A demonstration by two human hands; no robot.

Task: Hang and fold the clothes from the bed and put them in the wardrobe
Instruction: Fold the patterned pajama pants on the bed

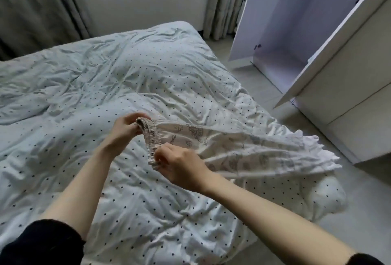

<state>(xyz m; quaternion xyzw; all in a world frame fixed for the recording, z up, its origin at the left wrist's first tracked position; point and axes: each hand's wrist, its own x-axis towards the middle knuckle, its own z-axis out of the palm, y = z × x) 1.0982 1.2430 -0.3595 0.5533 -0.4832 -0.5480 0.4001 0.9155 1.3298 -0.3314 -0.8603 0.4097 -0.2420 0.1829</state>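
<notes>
Trousers (232,148), white, printed, elastic-waisted

Two bare forearms, each with a black sleeve pushed up: left sleeve (40,243) bunched near the elbow, right sleeve (366,260) barely visible at the near edge.

Bed (88,86) fills left & centre. Garment (232,150) lies over bed's right edge, waistband end toward centre. Left hand (124,129) at waistband's far end, right hand (184,169) at near end. Wardrobe (347,95) stands right of bed, doors open. Curtains (38,6) behind bed.
</notes>
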